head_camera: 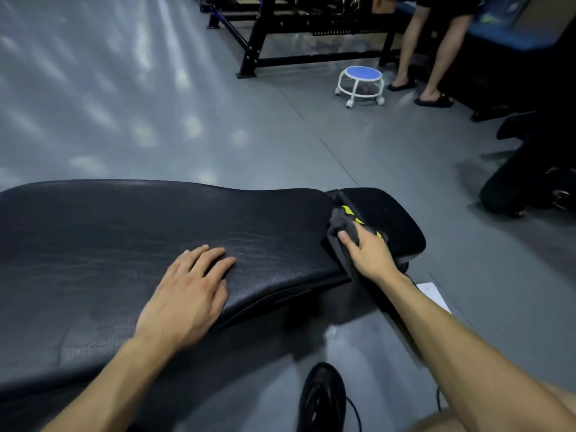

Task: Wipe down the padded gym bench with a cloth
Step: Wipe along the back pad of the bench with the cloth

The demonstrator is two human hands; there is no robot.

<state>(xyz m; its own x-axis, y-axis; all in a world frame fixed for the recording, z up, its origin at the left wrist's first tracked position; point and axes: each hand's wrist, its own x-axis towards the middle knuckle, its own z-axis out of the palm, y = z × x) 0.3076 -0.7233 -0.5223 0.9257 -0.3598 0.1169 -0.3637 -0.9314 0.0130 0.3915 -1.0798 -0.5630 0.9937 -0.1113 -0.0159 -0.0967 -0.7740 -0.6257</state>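
Observation:
A long black padded bench (124, 232) stretches across the lower left, with a smaller seat pad (392, 219) at its right end. My left hand (190, 294) lies flat on the long pad near its front edge, fingers spread, holding nothing. My right hand (367, 254) presses a dark grey cloth (341, 227) with yellow marks into the gap between the long pad and the seat pad. Part of the cloth hangs down over the pad's end beneath my wrist.
A small white rolling stool (360, 85) with a blue top stands on the grey floor beyond the bench. Another person's legs in sandals (433, 98) are at the upper right beside a black machine frame (280, 35). My black shoe (322, 397) is below the bench.

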